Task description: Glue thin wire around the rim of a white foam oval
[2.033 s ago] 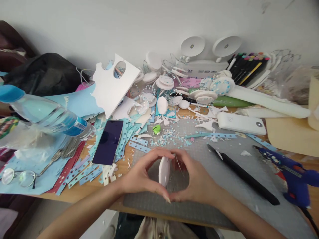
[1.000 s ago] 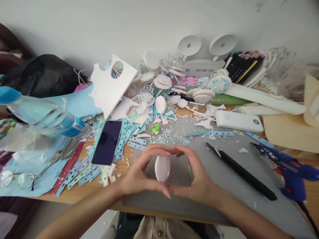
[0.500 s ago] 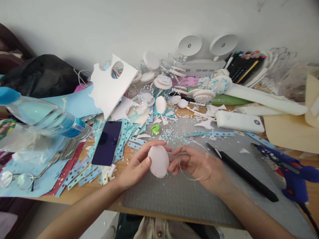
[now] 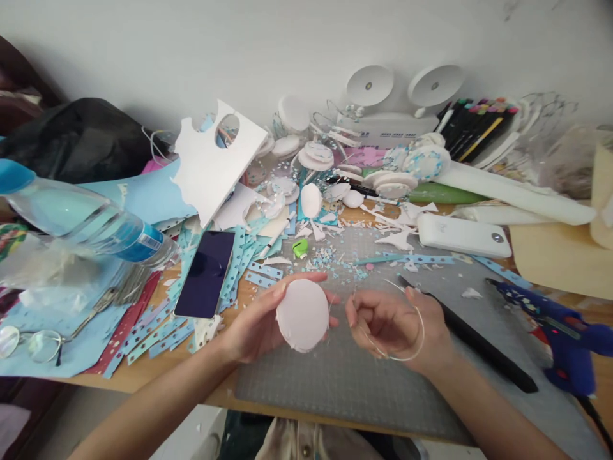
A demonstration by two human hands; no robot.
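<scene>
My left hand (image 4: 249, 327) is closed around the edge of a round white foam-like disc (image 4: 303, 315), whose flat face is toward me. Some fingers show behind its right edge. My right hand (image 4: 397, 322) is a little to the right, apart from the disc, with curled fingers pinching a thin pale cord (image 4: 423, 331). The cord bends in a loop across the palm. Whether it joins the disc is too fine to tell. Both hands are above a grey cutting mat (image 4: 335, 386).
A black-handled cutter (image 4: 483, 345) and blue glue gun (image 4: 565, 338) lie at right. Left are a phone (image 4: 205, 275), glasses (image 4: 43, 345) and a water bottle (image 4: 96, 220). Paper scraps, a green item (image 4: 300, 248) and several white discs (image 4: 316, 156) crowd the back.
The disc has turned to face me more fully and looks rounder. My right hand has moved slightly right, away from it, and its fingers have curled in more.
</scene>
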